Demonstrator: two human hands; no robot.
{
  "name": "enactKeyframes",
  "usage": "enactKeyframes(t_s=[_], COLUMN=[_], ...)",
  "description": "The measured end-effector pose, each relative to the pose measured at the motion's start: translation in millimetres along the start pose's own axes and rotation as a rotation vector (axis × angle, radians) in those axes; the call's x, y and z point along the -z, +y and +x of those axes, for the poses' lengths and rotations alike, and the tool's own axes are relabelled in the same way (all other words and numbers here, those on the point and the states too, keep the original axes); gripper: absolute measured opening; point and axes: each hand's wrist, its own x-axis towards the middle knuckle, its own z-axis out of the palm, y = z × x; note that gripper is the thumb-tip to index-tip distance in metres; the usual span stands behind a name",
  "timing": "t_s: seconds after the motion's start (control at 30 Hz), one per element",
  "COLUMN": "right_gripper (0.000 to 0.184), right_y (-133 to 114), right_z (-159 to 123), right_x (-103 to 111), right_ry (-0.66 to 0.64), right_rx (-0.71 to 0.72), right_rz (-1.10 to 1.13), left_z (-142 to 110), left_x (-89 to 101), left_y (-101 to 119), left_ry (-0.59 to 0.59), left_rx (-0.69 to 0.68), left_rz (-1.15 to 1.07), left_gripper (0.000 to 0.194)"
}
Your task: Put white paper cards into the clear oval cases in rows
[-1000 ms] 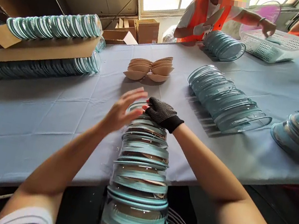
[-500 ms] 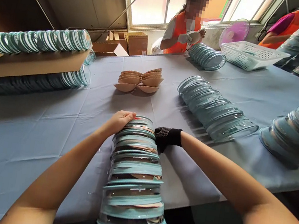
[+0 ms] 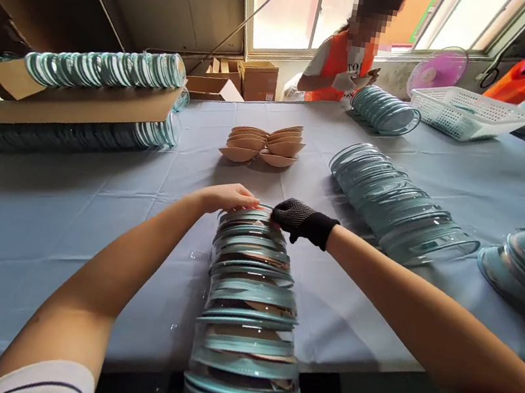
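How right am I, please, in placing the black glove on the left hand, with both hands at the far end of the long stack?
Wrong hand: the head view shows the black glove on the right hand; the left hand is bare. Both are at the far end of the stack.

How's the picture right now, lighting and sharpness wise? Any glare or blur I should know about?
Head view: windows blown out, dark wall at upper left; small glints on the near stack; soft shadow beneath the brown cups; right forearm blurs toward the elbow; the person behind the table has a pixelated face.
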Motion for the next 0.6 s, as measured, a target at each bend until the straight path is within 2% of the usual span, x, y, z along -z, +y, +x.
enactKeyframes(t_s=[0.07, 0.13, 0.2, 0.27, 0.3, 0.43, 0.5, 0.6], right_gripper=[0.022, 0.023, 0.020, 0.018, 0.017, 0.020, 0.019, 0.016], right_y=[-27, -43, -41, -23, -9, 38, 39, 8], right_z=[8, 17, 24, 28, 28, 21, 14, 8], right_x=[-1, 0, 3, 6, 7, 3, 1, -3], right_ry=[0.065, 0.077, -0.004, -0.116, -0.132, -0.054, -0.038, -0.074], right_rx=[0.047, 0.083, 0.032, -0.061, -0.085, -0.054, -0.013, 0.033], right_rz=[-0.389, -0.615, -0.498, -0.199, -0.055, 0.283, 0.357, 0.321], left_z=[3, 4, 2, -3, -7, -21, -22, -14], left_x=[9.2, 14.6, 14.4, 9.4, 5.9, -5.0, -6.3, -4.7], left_y=[4, 5, 1, -5, -8, -19, -23, -25], left_ry=[-0.048, -0.066, -0.034, 0.017, 0.028, -0.004, 0.000, -0.038], left_rx=[0.044, 0.086, 0.085, 0.042, 0.011, -0.054, -0.069, -0.110], left_rz=[0.017, 0.024, 0.042, 0.034, 0.012, -0.037, -0.045, -0.104], left_gripper=[0.054, 0.052, 0.053, 0.059, 0.062, 0.065, 0.065, 0.061])
